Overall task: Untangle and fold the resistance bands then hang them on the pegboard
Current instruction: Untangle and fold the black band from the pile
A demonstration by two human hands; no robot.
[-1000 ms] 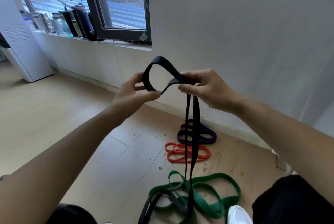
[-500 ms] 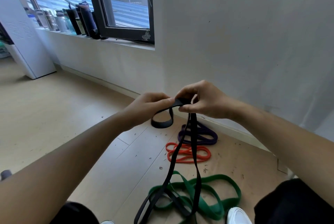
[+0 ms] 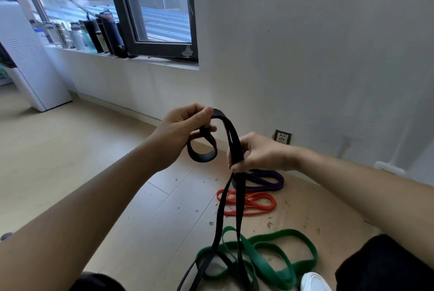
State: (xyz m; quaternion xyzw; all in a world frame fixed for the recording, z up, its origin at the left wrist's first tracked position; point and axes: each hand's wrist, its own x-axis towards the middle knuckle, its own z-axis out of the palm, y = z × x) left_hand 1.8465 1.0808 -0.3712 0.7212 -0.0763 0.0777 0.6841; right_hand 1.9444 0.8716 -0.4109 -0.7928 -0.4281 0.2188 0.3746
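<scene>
black resistance band (image 3: pixel 202 156) is held up between both hands, its long axis hanging almost straight down from the right hand (image 3: pixel 260 152) to the floor, where its lower end lies across the green band (image 3: pixel 270 267). its top fold is pinched by the left hand (image 3: pixel 180 130), with a small loop dangling beneath. both strands are gripped by the right hand, just below and beside the left. the hanging length is judged nearer the right hand.
</scene>
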